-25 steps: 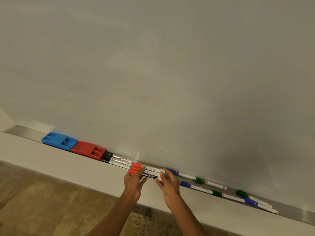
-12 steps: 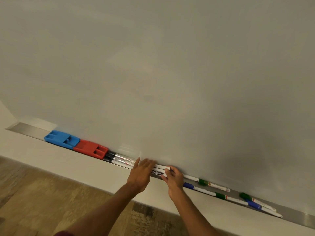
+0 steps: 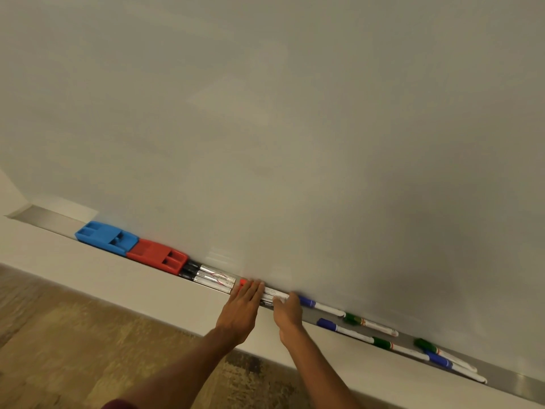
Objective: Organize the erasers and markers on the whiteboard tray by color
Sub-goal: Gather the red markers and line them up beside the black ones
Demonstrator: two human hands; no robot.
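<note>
The red-capped markers (image 3: 272,294) lie in the whiteboard tray (image 3: 48,221), just right of the black markers (image 3: 213,278). My left hand (image 3: 240,312) lies flat on them, fingers straight, covering most of the red caps. My right hand (image 3: 288,314) curls around their white right ends. At the tray's left, a blue eraser (image 3: 106,237) sits with a red eraser (image 3: 157,256) touching its right side. To the right of my hands, blue markers (image 3: 320,306) and green markers (image 3: 368,323) lie mixed along the tray.
The whiteboard (image 3: 295,128) rises directly behind the tray. A pale ledge (image 3: 118,278) runs below the tray's front edge, with patterned carpet (image 3: 73,349) underneath. A bare stretch of tray lies left of the blue eraser.
Both hands carried the red markers from in front of the ledge up into the tray. My left hand went from gripping them to lying flat on top.
</note>
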